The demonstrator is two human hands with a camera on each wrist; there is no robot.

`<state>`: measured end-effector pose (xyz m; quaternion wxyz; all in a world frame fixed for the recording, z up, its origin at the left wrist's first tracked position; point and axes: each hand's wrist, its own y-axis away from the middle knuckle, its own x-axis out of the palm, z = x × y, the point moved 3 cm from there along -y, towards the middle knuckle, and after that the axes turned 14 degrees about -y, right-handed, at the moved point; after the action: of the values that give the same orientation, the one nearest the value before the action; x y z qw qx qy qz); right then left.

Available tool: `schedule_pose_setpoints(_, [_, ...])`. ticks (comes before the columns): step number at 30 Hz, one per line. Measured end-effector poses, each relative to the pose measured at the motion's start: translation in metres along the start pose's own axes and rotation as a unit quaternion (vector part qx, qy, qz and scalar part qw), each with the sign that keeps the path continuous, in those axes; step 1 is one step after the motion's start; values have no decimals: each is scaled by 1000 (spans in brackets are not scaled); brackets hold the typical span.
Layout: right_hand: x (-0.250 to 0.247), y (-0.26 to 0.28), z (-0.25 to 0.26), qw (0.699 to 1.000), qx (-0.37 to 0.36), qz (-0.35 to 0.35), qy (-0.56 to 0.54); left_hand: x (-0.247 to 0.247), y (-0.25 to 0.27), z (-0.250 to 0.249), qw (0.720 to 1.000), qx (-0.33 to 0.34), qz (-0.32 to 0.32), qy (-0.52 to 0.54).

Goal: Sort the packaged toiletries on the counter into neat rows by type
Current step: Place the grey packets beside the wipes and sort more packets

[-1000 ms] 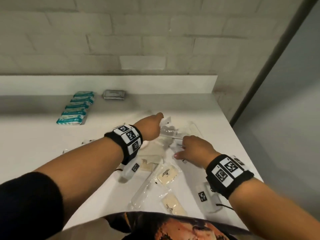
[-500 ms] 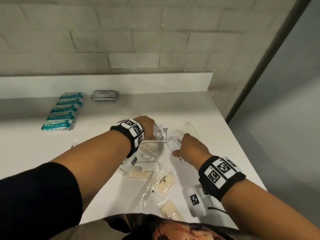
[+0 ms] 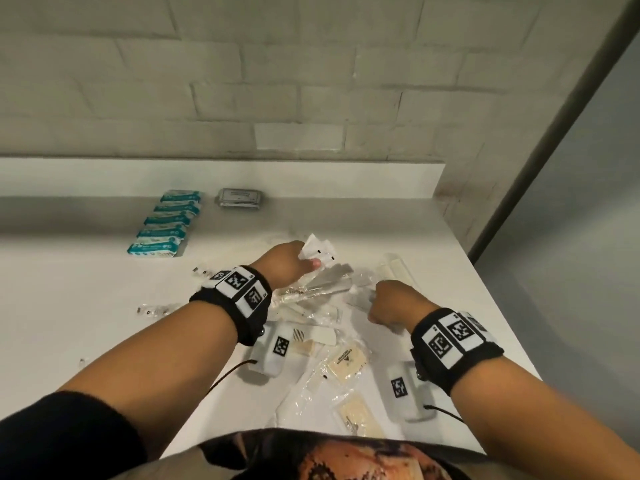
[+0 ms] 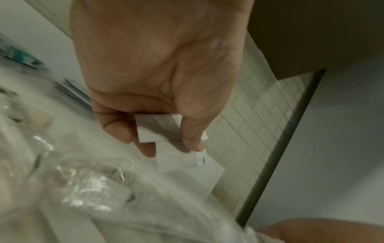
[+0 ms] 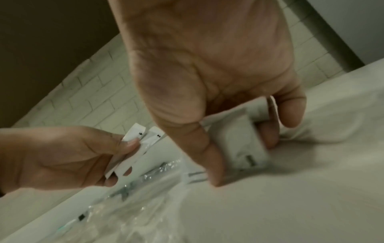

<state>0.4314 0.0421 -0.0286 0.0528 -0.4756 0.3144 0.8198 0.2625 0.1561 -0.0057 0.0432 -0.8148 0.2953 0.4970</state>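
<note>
My left hand point(image 3: 294, 265) hovers over the middle of the white counter point(image 3: 69, 289) and pinches a couple of flat white sachets point(image 3: 318, 251), seen close up between thumb and fingers as white sachets point(image 4: 158, 131). My right hand point(image 3: 388, 303) is just to its right, low over the pile, its thumb and fingers curled round another white sachet point(image 5: 245, 144). Below both hands lies a heap of clear-wrapped toiletries point(image 3: 311, 306): a comb point(image 3: 311, 337) and cream soap packets point(image 3: 346, 362).
A neat row of teal-and-white packets point(image 3: 166, 223) sits at the back left, with a grey flat packet point(image 3: 240, 199) beside it. Small clear packets point(image 3: 156, 310) lie at left. The counter's right edge point(image 3: 491, 306) drops off close to my right hand.
My left hand has lifted away from the pile toward the back with the white sachets in its fingers. My right hand has stayed low and closed on a sachet.
</note>
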Motion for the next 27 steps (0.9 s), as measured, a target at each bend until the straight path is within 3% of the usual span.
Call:
schedule_pose_setpoints(5, [-48, 25, -4, 998, 8, -48, 35, -3, 22, 9, 973, -9, -48, 226])
schedule_pose_setpoints(7, [-72, 43, 2, 989, -58, -116, -77, -3, 32, 2, 942, -5, -33, 334])
schedule_pose_setpoints(9, [-81, 63, 18, 940, -150, -115, -284, -3, 43, -12, 911, 12, -4, 413])
schedule_pose_setpoints(11, [-73, 74, 38, 879, -199, -48, -430, -2, 53, -28, 883, 35, 23, 467])
schedule_pose_setpoints(15, [-54, 72, 59, 837, -243, -27, -490, 0, 71, -48, 828, 60, 72, 553])
schedule_pose_setpoints(18, [-49, 75, 65, 841, -262, -21, -473, 2, 79, -48, 825, 68, 71, 557])
schedule_pose_setpoints(21, [-44, 79, 71, 835, -280, -13, -473, 0, 84, -38, 827, 35, 20, 561])
schedule_pose_setpoints(25, [-46, 83, 73, 815, -260, 2, -518, -4, 89, -30, 810, 9, -13, 586])
schedule_pose_setpoints(27, [-44, 82, 74, 820, -267, 8, -507, -5, 92, -29, 807, 9, -35, 589])
